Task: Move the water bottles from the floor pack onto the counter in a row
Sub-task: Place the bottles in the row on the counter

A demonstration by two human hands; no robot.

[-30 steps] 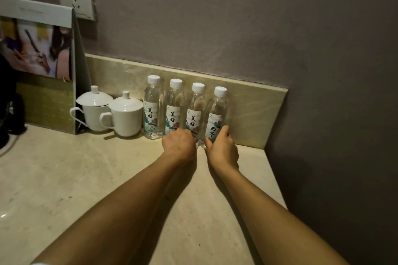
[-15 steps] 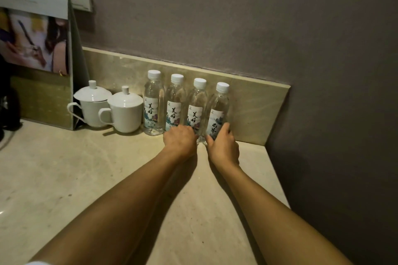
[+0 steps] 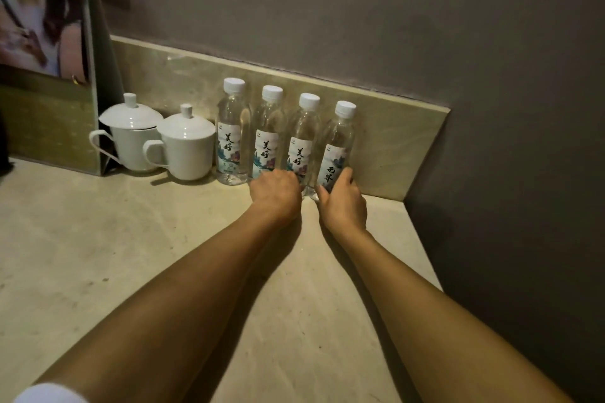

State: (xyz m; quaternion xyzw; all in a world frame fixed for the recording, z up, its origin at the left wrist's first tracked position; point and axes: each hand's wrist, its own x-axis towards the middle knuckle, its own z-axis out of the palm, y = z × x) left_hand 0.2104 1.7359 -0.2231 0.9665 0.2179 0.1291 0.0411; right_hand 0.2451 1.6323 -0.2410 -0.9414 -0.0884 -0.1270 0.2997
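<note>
Left hand (image 3: 276, 195) first: from my seat I see its back turned up to the camera, knuckles bent, fingers reaching round the foot of the third clear plastic water bottle (image 3: 301, 144), the one with the white cap and printed paper label. How far they close behind it is hidden, but I read it as a light hold. My landmark is the pale stone backsplash (image 3: 393, 154); all four bottles stand upright in a row just in front of it, on the beige marble counter (image 3: 98, 239). To their left, also by the backsplash, sit two white lidded ceramic cups (image 3: 157, 141).

The second bottle (image 3: 266, 134) has its base behind my left hand. The first bottle (image 3: 231, 137) stands free beside the cups.

Right hand (image 3: 342, 203) grips the fourth bottle (image 3: 337, 147) low down, thumb on the left of the label, fingers on the right.

I judge these bottles full, so fairly heavy for their size. The thin walls will likely dent under a hard squeeze, and the smooth plastic may slide. The ribbed body below the label looks like the best place to hold. Being tall and narrow, they would tip if nudged near the cap.
</note>
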